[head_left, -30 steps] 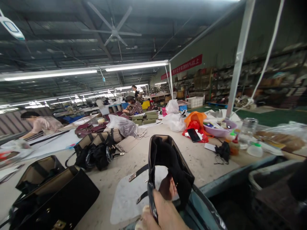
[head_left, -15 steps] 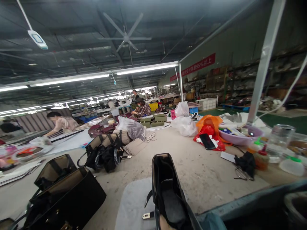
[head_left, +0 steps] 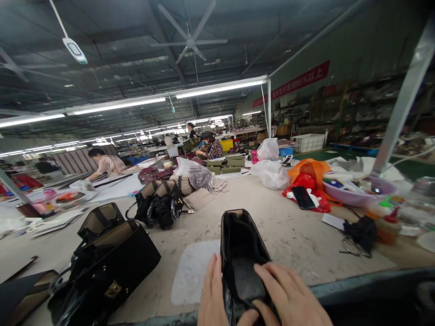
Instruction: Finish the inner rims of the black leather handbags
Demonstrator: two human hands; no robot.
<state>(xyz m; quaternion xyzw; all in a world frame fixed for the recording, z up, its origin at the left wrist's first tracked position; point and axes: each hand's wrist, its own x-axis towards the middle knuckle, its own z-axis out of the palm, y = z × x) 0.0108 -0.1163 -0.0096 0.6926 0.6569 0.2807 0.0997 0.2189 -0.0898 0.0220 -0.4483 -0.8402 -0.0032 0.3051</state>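
Observation:
A black handbag (head_left: pixel 244 246) stands upright on the table in front of me, its top open and a dark lining showing inside. Along its left side lies my left hand (head_left: pixel 213 294), fingers straight against the outer wall and thumb over the near end. My right hand (head_left: pixel 294 294) grips the right rim, its fingertips reaching over into the opening. Both hands hold the bag between them. Under the bag's left side is a pale sheet (head_left: pixel 190 274). The bag's near end is cut off by the frame.
More black handbags (head_left: pixel 115 271) stand at the left, others (head_left: pixel 159 208) behind them. Beige pieces (head_left: pixel 199 198) lie farther back. To the right are a phone (head_left: pixel 303 198), a purple basin (head_left: pixel 356 192), scissors (head_left: pixel 351 246) and bottles (head_left: pixel 387 226). Co-workers (head_left: pixel 107 163) sit at tables beyond.
Both my hands have come into view and now hold the black handbag at its sides. The view has swung slightly left, so the surroundings appear farther right.

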